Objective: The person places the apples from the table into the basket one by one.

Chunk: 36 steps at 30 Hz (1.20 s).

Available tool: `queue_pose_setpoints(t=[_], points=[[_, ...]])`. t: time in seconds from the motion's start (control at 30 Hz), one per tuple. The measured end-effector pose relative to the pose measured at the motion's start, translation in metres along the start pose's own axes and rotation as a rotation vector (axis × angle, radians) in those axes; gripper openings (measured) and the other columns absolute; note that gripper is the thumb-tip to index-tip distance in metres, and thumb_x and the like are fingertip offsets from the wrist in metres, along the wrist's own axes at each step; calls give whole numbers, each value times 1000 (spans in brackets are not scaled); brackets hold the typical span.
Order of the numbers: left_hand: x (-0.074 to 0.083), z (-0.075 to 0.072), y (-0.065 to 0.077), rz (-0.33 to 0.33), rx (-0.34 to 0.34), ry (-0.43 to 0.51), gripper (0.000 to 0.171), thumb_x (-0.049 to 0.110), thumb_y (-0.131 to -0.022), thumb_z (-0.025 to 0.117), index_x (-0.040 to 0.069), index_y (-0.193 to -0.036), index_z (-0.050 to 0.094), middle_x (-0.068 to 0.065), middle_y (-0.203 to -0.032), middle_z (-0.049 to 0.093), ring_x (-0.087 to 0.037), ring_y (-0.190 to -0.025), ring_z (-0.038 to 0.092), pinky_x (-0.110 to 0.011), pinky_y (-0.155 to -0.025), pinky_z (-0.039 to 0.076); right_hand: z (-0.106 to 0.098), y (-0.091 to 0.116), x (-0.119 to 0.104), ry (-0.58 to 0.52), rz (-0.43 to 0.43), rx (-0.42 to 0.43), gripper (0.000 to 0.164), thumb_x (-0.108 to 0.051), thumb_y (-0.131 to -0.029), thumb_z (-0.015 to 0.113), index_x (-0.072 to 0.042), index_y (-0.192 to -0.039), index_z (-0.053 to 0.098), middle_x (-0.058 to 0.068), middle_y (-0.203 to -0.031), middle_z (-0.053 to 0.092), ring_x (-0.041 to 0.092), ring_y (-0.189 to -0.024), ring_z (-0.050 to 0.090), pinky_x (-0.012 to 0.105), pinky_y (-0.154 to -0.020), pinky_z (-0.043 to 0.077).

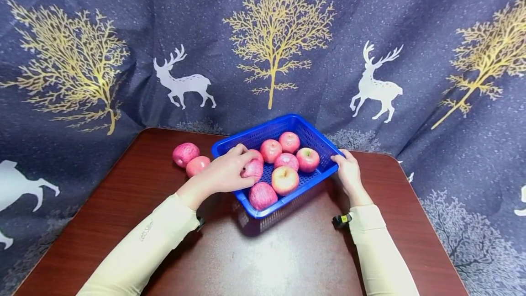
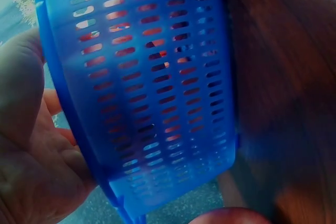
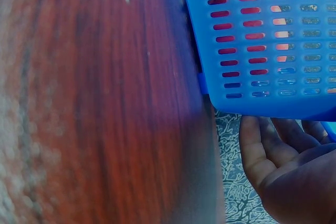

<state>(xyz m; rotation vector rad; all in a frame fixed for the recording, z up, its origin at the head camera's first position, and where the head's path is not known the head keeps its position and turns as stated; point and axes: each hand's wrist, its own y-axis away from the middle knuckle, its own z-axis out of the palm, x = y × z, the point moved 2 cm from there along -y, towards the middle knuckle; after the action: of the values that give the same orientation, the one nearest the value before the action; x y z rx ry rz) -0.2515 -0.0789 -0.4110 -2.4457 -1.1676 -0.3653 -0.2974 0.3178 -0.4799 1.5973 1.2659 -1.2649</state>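
A blue plastic basket point(image 1: 314, 182) with slotted walls stands on the table, turned at an angle, with several red apples in it. My left hand point(image 1: 230, 168) reaches over its left rim and holds an apple point(image 1: 254, 171) between fingers and thumb, inside the basket. In the left wrist view the basket's side wall point(image 2: 157, 93) hides that apple and the fingertips. At the right end, my right hand point(image 1: 348, 172) grips the basket's rim, thumb on top; in the right wrist view its fingers point(image 3: 278, 140) curl beneath the rim.
Two apples lie on the table left of the basket: a darker one point(image 1: 186, 155) and a lighter one point(image 1: 198, 166) near my left forearm. The brown wooden table point(image 1: 263, 259) ends behind the basket, close to a dark cloth backdrop point(image 1: 287, 90) with deer and trees.
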Motion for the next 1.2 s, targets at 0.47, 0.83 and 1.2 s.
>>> queue_pose_setpoints(t=[0.47, 0.83, 1.2], points=[[1, 4, -2, 9, -128, -80, 64, 40, -93, 78, 15, -152, 67, -18, -140, 62, -35, -122, 64, -53, -97, 58, 0, -2, 2, -2, 1, 2, 38, -18, -107, 59, 5, -136, 66, 28, -129, 67, 24, -102, 65, 22, -85, 51], [3, 3, -6, -74, -229, -88, 72, 44, -100, 75, 10, -161, 59, -26, -162, 53, -46, -147, 54, -61, -117, 48, 2, 0, -1, -24, -11, 7, 37, -15, -105, 60, 6, -134, 68, 20, -120, 69, 25, -102, 65, 22, -84, 50], [3, 4, -6, -83, -248, -80, 75, 44, -101, 74, 10, -165, 54, -26, -160, 53, -44, -147, 53, -60, -119, 46, 1, 1, -3, 10, -9, 9, 37, -17, -106, 59, 5, -135, 68, 22, -125, 68, 28, -107, 64, 22, -87, 50]])
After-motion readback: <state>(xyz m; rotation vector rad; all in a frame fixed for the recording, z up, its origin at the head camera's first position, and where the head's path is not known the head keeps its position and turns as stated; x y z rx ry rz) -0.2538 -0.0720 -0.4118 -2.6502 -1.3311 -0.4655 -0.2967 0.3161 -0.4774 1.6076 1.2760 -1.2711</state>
